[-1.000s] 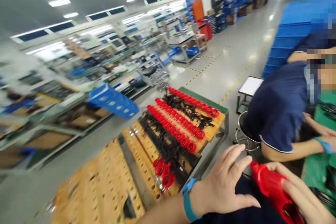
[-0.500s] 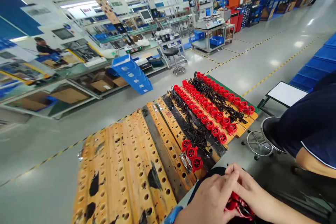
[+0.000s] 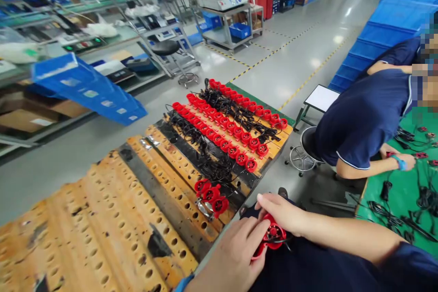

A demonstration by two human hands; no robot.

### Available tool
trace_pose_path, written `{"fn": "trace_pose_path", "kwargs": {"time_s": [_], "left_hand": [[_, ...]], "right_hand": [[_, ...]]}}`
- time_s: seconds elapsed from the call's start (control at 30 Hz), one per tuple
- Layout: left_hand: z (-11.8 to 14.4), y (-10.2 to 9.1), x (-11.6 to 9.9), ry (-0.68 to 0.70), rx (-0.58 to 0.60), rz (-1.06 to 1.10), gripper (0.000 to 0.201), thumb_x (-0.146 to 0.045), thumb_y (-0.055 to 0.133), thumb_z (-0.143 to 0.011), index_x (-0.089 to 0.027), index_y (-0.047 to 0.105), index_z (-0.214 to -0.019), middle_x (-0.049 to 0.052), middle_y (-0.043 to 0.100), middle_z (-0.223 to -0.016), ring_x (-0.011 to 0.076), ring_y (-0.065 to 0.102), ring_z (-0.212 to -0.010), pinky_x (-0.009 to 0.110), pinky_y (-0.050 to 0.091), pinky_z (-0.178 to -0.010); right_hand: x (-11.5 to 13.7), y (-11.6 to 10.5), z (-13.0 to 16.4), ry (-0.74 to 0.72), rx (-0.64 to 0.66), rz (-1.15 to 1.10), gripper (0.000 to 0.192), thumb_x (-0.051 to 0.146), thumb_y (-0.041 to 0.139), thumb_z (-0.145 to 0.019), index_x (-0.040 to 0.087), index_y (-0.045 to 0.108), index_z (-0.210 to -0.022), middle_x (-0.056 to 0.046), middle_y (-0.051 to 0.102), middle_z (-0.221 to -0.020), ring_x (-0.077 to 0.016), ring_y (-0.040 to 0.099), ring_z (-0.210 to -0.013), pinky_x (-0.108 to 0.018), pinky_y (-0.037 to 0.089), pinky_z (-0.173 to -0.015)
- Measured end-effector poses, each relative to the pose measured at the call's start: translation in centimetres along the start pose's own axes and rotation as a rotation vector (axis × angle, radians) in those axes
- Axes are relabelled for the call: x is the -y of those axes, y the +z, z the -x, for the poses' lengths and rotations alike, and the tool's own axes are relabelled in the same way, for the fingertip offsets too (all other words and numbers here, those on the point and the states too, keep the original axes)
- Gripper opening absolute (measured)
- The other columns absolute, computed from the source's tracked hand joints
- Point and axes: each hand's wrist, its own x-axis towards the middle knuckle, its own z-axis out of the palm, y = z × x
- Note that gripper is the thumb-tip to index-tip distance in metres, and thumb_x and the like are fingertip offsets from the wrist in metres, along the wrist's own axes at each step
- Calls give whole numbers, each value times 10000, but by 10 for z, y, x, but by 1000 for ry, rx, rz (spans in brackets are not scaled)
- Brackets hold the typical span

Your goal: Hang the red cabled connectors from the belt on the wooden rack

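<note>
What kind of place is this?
Most likely a factory assembly floor. Rows of identical red plugs sit in a holed wooden rack, workbenches line the hall, and stacked blue crates stand nearby.

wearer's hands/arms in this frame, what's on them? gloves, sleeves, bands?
No gloves: both the left hand and the right hand are bare, forearms uncovered. A blue wristband sits on the left wrist, partly cut off by the frame edge. A dark navy sleeve shows on the right upper arm. No markings or rings visible.
</note>
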Motion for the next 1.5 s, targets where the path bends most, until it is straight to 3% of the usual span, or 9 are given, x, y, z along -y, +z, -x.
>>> {"fn": "trace_pose_path", "kwargs": {"time_s": [0.33,0.5,0.73,0.87,1.03,1.17,1.27,1.37,1.5], "left_hand": [[-41,33,-38,-131,202,-296,569,-288,692,-884,-244,518,-1424,95,705,-1056,281,719,-889,380,614,-774],[-64,48,-59,-170,303,-449,505,-137,625,-854,-182,572,-1354,126,711,-1030,317,704,-945,422,613,-797],[-117,60,-80,-403,579,-280,618,-395,840,-791,-59,624,-1263,253,717,-1142,398,700,-1028,512,608,-848],[-115,56,-69,-282,508,-269,591,-376,814,-815,-33,625,-1258,268,712,-1139,389,707,-996,496,585,-872],[-86,6,-50,-402,342,-110,386,-431,830,-780,-172,701,-1035,115,741,-958,314,707,-887,387,559,-816],[-57,-51,-36,-635,116,97,181,-351,781,-778,-226,691,-874,15,705,-827,199,653,-749,271,474,-671],[-35,-89,-15,-711,-28,213,153,-366,705,-821,-217,676,-802,-8,675,-752,168,610,-701,253,430,-626],[-11,-126,20,-740,-145,294,260,-460,661,-854,-205,706,-875,6,703,-783,182,625,-719,259,471,-656],[24,-169,82,-835,-287,209,448,-615,643,-846,-184,707,-948,25,732,-819,205,644,-731,281,496,-667]], "right_hand": [[15,-56,1,81,-22,399,360,542,586,-968,182,592,-967,-13,684,-763,-149,608,-638,-241,401,-536],[9,-71,0,78,-21,400,327,506,616,-942,186,578,-998,20,632,-683,-157,577,-603,-274,408,-575],[-43,-86,-31,37,-13,271,436,603,707,-802,204,535,-835,47,553,-616,-153,531,-612,-281,401,-583],[-29,-89,-28,-28,83,316,472,663,624,-844,197,556,-821,22,578,-661,-171,558,-652,-294,431,-617],[41,-113,-5,-426,285,630,553,636,403,-1012,175,682,-1135,-92,722,-1056,-245,652,-990,-363,481,-913],[65,-116,-14,-346,652,594,690,737,483,-935,189,661,-1315,-92,696,-1253,-280,635,-1131,-372,482,-975],[69,-85,-35,-210,832,564,602,568,771,-782,185,695,-1241,-28,730,-1107,-217,659,-943,-283,514,-827],[95,-35,-65,-162,834,746,199,308,742,-803,178,740,-953,56,666,-759,-117,569,-637,-202,440,-590],[166,45,-125,-462,710,1115,140,287,809,-795,175,730,-817,49,631,-676,-132,567,-619,-221,408,-576]]}}
